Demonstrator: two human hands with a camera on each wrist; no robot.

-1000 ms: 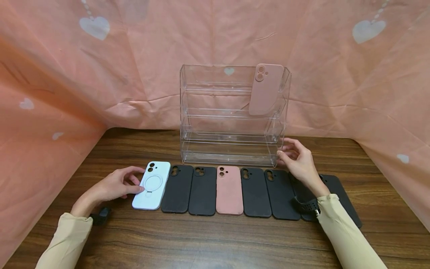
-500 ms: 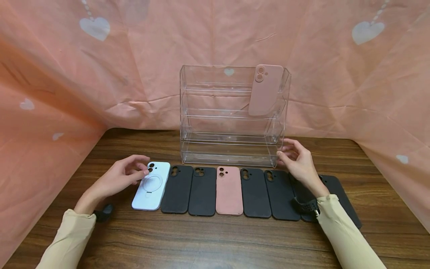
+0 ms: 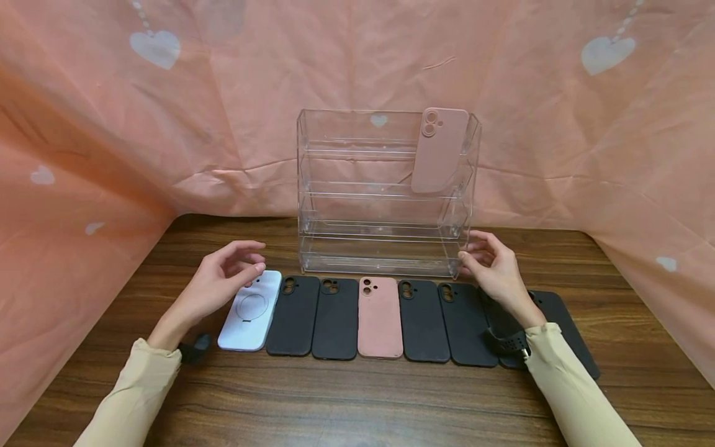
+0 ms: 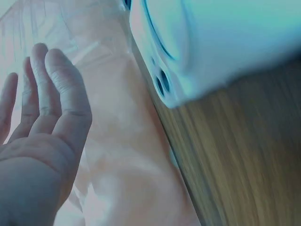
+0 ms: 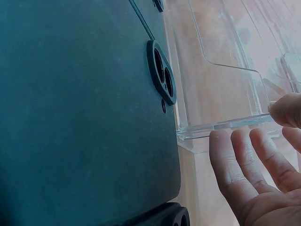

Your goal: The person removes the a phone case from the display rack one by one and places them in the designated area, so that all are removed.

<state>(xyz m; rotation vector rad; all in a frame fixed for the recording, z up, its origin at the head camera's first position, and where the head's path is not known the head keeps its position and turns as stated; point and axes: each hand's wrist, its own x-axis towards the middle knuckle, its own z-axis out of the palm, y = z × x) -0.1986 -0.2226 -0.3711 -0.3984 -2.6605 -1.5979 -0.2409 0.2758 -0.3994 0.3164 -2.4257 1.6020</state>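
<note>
In the head view my left hand (image 3: 223,273) hovers over the top end of a white phone case (image 3: 251,313) with a ring on its back, holding nothing. The left wrist view shows its fingers (image 4: 68,82) spread apart from the case. My right hand (image 3: 494,270) pinches the lower right side wall of a clear acrylic display rack (image 3: 380,270), thumb in front and fingers (image 5: 223,157) along the outer face. One pink phone case (image 3: 439,152) stands tilted at the rack's upper right. In the row on the table, a second pink case (image 3: 380,320) lies among black ones.
Black phone cases (image 3: 294,316) lie side by side in front of the rack on the wood table (image 3: 335,403). My right wrist and strap cover part of the right-hand ones (image 3: 564,329). A pink cloth (image 3: 246,143) with white hearts hangs behind and at both sides.
My left hand has let go of the white case's left edge and moved up and right, over its top end. My right hand stays on the rack.
</note>
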